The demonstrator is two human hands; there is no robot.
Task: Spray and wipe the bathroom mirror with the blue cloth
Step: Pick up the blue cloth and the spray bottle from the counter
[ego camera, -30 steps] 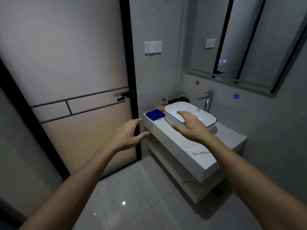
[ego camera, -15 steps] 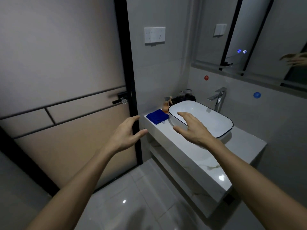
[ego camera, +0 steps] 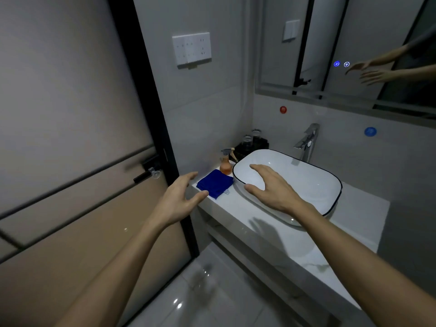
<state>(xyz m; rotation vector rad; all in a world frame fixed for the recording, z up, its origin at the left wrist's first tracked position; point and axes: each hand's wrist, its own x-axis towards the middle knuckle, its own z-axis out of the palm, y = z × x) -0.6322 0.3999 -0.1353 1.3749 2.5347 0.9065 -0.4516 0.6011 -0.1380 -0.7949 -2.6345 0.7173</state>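
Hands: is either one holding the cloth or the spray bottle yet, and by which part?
Nothing is held. The left hand is open beside the cloth; the right hand is open over the basin. The spray bottle stands untouched.

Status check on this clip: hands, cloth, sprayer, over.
Left hand and right hand open, holding nothing. Blue cloth folded on counter, spray bottle behind it. Nothing blocking.

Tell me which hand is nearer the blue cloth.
Left. The left hand hovers at the cloth's near-left edge; the right hand is over the basin.
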